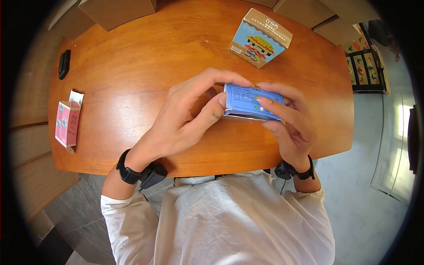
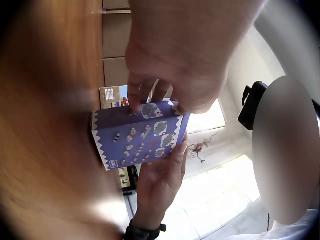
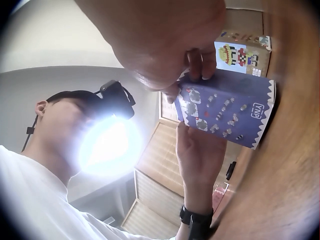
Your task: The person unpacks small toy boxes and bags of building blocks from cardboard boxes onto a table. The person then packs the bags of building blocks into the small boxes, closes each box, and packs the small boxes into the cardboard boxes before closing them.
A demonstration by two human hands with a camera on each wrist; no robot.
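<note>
A small blue-purple cardboard box (image 1: pixel 242 98) is held in both hands above the table, near its front edge. Its upward face carries fine printed text, and a white edge with a dark gap runs along the near side. My left hand (image 1: pixel 183 108) grips the left end, thumb at the near corner and index finger along the far edge. At the other end my right hand (image 1: pixel 298 117) holds the box, with fingers over the top and the thumb low on the near side. Pictures of small block pieces cover a side of the box (image 2: pixel 137 137) in the left wrist view.
A larger brown and blue toy box (image 1: pixel 260 39) stands at the back right of the wooden table (image 1: pixel 132 57). Toward the left edge lie a pink box (image 1: pixel 66 123) with an open flap and a small black object (image 1: pixel 64 64). Cardboard boxes (image 1: pixel 117 13) line the back.
</note>
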